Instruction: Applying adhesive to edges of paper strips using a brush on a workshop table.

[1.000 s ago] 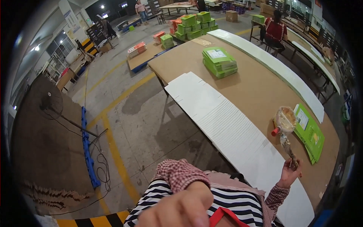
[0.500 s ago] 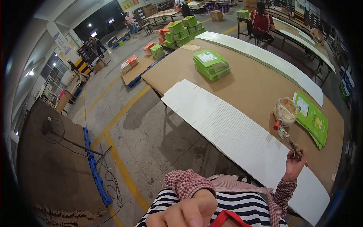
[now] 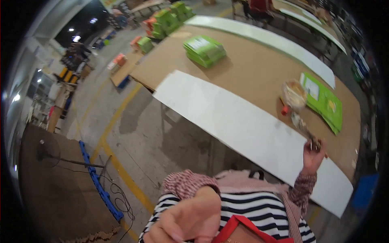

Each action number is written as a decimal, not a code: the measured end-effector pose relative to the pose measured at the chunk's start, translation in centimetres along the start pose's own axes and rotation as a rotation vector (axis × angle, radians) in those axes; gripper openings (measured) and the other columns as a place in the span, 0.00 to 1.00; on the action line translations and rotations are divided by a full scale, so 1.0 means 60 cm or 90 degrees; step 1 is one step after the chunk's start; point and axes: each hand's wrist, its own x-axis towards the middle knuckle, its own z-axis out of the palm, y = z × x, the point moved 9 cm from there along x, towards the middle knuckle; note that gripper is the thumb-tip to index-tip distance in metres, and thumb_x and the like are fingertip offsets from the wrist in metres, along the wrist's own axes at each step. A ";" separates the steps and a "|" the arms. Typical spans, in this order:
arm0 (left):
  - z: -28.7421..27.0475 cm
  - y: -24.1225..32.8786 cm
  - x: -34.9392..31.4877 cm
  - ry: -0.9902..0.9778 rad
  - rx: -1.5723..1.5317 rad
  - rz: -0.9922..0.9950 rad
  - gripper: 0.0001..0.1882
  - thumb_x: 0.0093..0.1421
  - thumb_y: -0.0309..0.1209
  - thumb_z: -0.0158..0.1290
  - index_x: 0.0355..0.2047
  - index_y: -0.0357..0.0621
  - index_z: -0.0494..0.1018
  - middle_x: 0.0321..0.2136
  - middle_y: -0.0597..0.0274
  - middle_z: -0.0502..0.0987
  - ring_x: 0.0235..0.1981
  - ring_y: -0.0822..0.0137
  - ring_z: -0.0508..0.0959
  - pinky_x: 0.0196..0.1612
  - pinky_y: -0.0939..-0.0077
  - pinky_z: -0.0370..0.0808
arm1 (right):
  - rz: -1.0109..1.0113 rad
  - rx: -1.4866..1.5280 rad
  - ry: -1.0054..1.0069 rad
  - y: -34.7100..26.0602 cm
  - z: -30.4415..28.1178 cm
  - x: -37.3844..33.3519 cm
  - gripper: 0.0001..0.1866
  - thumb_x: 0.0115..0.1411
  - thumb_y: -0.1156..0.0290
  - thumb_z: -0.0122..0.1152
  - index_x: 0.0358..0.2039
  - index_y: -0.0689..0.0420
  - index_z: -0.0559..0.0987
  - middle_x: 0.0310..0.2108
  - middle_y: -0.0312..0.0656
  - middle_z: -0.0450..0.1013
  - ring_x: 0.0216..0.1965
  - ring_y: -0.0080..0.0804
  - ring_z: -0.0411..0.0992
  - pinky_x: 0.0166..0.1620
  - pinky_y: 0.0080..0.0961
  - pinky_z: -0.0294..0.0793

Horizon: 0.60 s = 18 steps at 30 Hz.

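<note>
My right hand (image 3: 314, 157) is closed around the end of a stick-like tool (image 3: 300, 122) with a mottled, crusted surface, perhaps a glue brush. It is over the long row of white card sheets (image 3: 231, 115) along the table's near edge. Just beyond the tool is a plastic-lined bowl (image 3: 294, 95) with pale yellowish stuff in it, a red cylinder (image 3: 285, 110) beside it. Flat green printed cartons (image 3: 323, 101) lie right of the bowl. Close to my striped top, my left hand (image 3: 188, 218) has its fingers curled; the lower frame edge cuts them off, hiding anything in them.
A stack of green cartons (image 3: 204, 50) sits farther back on the brown table (image 3: 251, 67). Another white sheet row (image 3: 263, 38) lines the far edge. At left are a black fan (image 3: 50, 152), a blue pallet (image 3: 95, 178) and loose cable (image 3: 121, 198). People work at other tables behind.
The view has shifted, so the table and its things sit higher and farther left, with more blur. My right hand still grips the tool; my left hand stays near my chest, its fingers curled.
</note>
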 end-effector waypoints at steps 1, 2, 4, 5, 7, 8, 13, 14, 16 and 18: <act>-0.007 0.013 -0.014 0.003 -0.002 0.085 0.15 0.65 0.33 0.48 0.51 0.48 0.70 0.48 0.64 0.68 0.49 0.65 0.70 0.57 0.63 0.64 | -0.024 0.018 -0.023 -0.012 0.001 0.005 0.07 0.59 0.69 0.60 0.31 0.59 0.77 0.38 0.45 0.76 0.42 0.36 0.72 0.42 0.31 0.76; -0.010 -0.004 -0.017 0.048 -0.052 0.064 0.12 0.58 0.29 0.50 0.43 0.39 0.69 0.43 0.58 0.70 0.49 0.60 0.66 0.56 0.65 0.59 | -0.040 0.021 -0.003 -0.022 0.015 -0.006 0.07 0.60 0.69 0.59 0.31 0.60 0.77 0.39 0.47 0.76 0.43 0.37 0.72 0.42 0.33 0.76; -0.027 -0.063 -0.050 0.003 -0.014 -0.036 0.15 0.62 0.30 0.48 0.48 0.40 0.68 0.46 0.58 0.71 0.50 0.60 0.69 0.52 0.57 0.68 | -0.074 0.000 -0.016 -0.058 0.015 -0.003 0.07 0.59 0.69 0.60 0.31 0.60 0.77 0.40 0.49 0.75 0.42 0.38 0.72 0.43 0.33 0.75; -0.041 -0.118 -0.105 0.023 -0.038 -0.070 0.15 0.62 0.30 0.48 0.48 0.40 0.68 0.46 0.58 0.71 0.50 0.60 0.69 0.52 0.57 0.68 | -0.120 -0.019 -0.042 -0.088 0.010 -0.007 0.08 0.59 0.68 0.60 0.32 0.61 0.77 0.40 0.51 0.75 0.41 0.39 0.72 0.43 0.33 0.75; -0.035 -0.225 -0.205 -0.017 0.068 -0.227 0.14 0.63 0.31 0.43 0.46 0.35 0.68 0.40 0.49 0.73 0.43 0.59 0.74 0.46 0.61 0.71 | -0.149 -0.026 -0.005 -0.112 0.000 -0.019 0.09 0.59 0.68 0.60 0.32 0.61 0.77 0.40 0.52 0.75 0.40 0.40 0.72 0.42 0.33 0.75; -0.008 -0.291 -0.255 -0.203 0.122 -0.389 0.12 0.63 0.25 0.42 0.45 0.33 0.68 0.37 0.48 0.74 0.37 0.55 0.75 0.44 0.65 0.72 | -0.168 -0.025 0.012 -0.131 -0.009 -0.025 0.09 0.59 0.67 0.61 0.33 0.61 0.77 0.40 0.53 0.75 0.39 0.41 0.72 0.42 0.32 0.75; 0.088 -0.443 -0.641 -0.460 0.067 -0.839 0.16 0.62 0.28 0.50 0.49 0.34 0.66 0.37 0.48 0.74 0.37 0.56 0.76 0.41 0.70 0.72 | -0.220 -0.005 0.083 -0.189 -0.075 -0.054 0.11 0.59 0.66 0.61 0.31 0.61 0.76 0.40 0.54 0.75 0.37 0.41 0.72 0.41 0.33 0.74; 0.113 -0.448 -0.702 -0.537 0.114 -0.806 0.21 0.61 0.33 0.51 0.51 0.34 0.64 0.40 0.46 0.73 0.40 0.53 0.74 0.43 0.65 0.72 | -0.259 0.001 0.136 -0.208 -0.104 -0.066 0.11 0.59 0.65 0.61 0.31 0.61 0.76 0.40 0.53 0.75 0.38 0.40 0.72 0.41 0.33 0.74; 0.162 -0.469 -0.810 -0.617 0.151 -0.764 0.26 0.61 0.38 0.52 0.53 0.34 0.61 0.44 0.44 0.71 0.44 0.49 0.73 0.45 0.61 0.71 | -0.308 0.030 0.207 -0.232 -0.152 -0.080 0.12 0.60 0.64 0.60 0.31 0.60 0.76 0.39 0.52 0.75 0.39 0.38 0.73 0.41 0.32 0.74; 0.172 -0.509 -0.949 -0.738 0.205 -0.953 0.37 0.55 0.47 0.57 0.56 0.34 0.57 0.49 0.41 0.67 0.49 0.44 0.69 0.49 0.55 0.69 | -0.302 0.041 0.201 -0.234 -0.178 -0.078 0.12 0.60 0.64 0.60 0.31 0.60 0.76 0.39 0.52 0.75 0.39 0.38 0.72 0.41 0.32 0.74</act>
